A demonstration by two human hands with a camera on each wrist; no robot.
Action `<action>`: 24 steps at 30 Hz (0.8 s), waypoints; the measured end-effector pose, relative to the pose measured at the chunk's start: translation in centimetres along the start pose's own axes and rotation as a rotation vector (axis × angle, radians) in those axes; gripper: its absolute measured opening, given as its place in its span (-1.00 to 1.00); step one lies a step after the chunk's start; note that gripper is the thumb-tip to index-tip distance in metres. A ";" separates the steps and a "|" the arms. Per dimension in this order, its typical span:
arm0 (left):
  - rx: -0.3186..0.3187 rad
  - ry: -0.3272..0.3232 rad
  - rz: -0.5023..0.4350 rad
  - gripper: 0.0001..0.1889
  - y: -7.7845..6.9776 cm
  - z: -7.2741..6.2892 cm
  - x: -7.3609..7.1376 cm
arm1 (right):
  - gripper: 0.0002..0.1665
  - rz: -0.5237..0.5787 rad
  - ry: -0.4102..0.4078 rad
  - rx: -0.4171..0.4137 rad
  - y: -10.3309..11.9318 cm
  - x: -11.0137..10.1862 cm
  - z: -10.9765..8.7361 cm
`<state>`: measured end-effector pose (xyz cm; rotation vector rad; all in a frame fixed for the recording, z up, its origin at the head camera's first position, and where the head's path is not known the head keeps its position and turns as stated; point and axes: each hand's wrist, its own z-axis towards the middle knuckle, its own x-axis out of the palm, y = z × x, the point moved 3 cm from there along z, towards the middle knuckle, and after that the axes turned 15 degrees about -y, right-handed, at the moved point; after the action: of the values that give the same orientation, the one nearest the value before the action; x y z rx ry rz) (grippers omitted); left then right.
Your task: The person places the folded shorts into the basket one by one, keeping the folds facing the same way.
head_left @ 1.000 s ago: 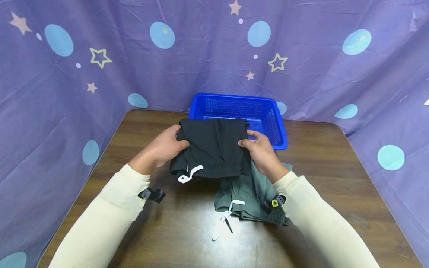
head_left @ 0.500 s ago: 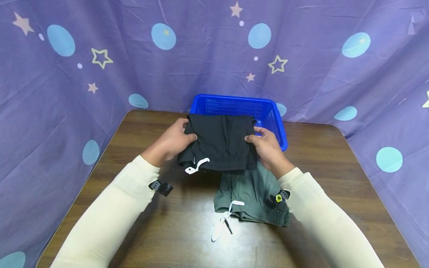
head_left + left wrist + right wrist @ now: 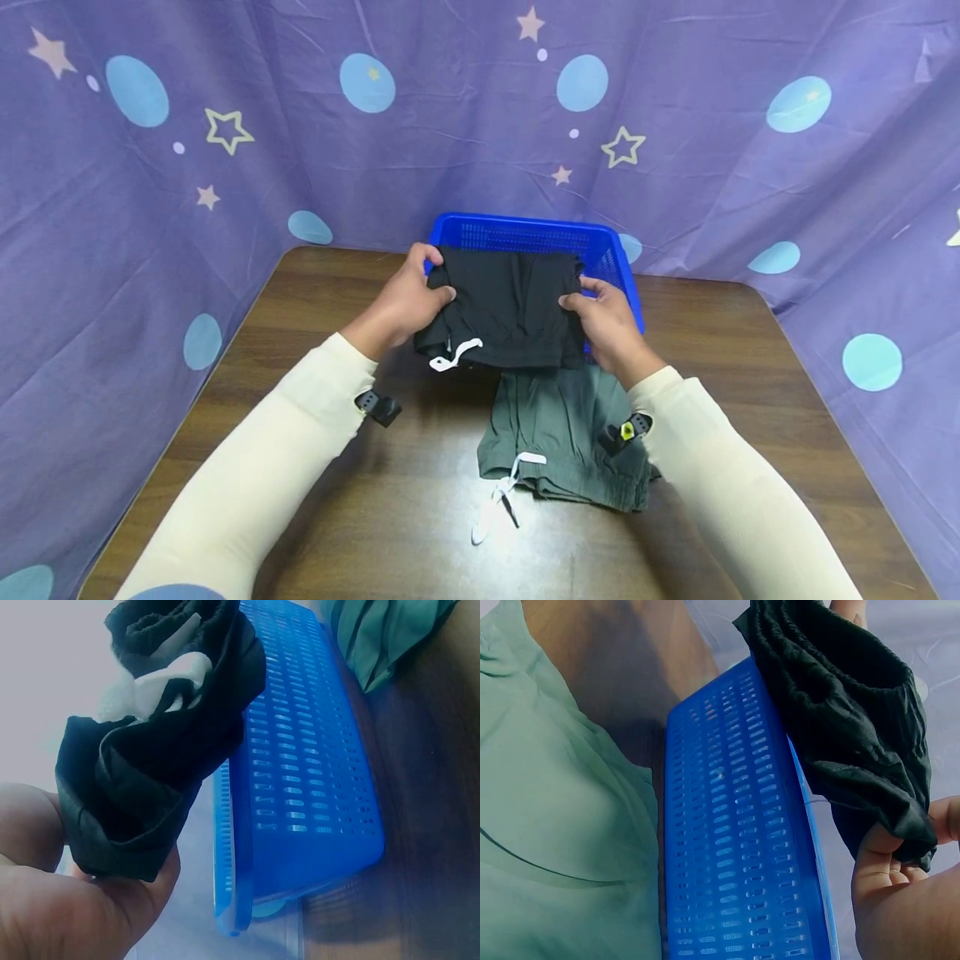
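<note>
I see left fingers (image 3: 430,253) and right fingers (image 3: 595,285) pinching the folded black garment (image 3: 513,307) between them, above the basket (image 3: 525,221). Worktop (image 3: 318,296) extends outboard of the left fingers. Wrist views alone show its slotted near wall (image 3: 731,825) beneath the fingers.

Purple printed curtain (image 3: 465,158) behind brown wood-grain bench (image 3: 727,375)
Curtain wraps back and both sides, creased, soft folds; print of light-blue ovals (image 3: 582,83), pink stars (image 3: 530,24), yellow star outlines, small pale dots (image 3: 542,55); bench far corners rounded, far edge near back cloth; bright white glare (image 3: 525,533) on bench top, near side, darker shadows either side
</note>
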<state>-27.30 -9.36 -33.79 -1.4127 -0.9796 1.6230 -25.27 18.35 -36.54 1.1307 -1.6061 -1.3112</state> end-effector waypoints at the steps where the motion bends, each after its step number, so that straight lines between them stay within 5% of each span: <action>1: 0.024 0.002 0.017 -0.66 -0.1 0.2 0.1 | -0.29 0.010 -0.005 0.003 0.0 -0.1 0.1; 5: 0.070 0.031 0.071 -0.89 -0.2 0.7 0.7 | -0.26 0.013 -0.019 0.008 0.2 -0.3 0.6; 13: -0.037 0.090 0.041 -0.65 -0.3 1.0 1.1 | -0.24 -0.038 -0.087 -0.023 0.5 -0.4 1.2; 19: -0.073 0.135 -0.019 -0.45 -0.6 1.0 1.3 | -0.63 -0.045 -0.120 -0.081 0.3 -0.5 1.6; 24: -0.049 0.069 -0.023 -0.58 -0.4 1.4 1.6 | -0.86 -0.099 -0.135 -0.119 0.3 -0.6 1.9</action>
<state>-28.81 -7.84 -33.93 -1.4753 -0.9973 1.5331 -26.87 19.53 -36.60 1.0803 -1.5614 -1.5551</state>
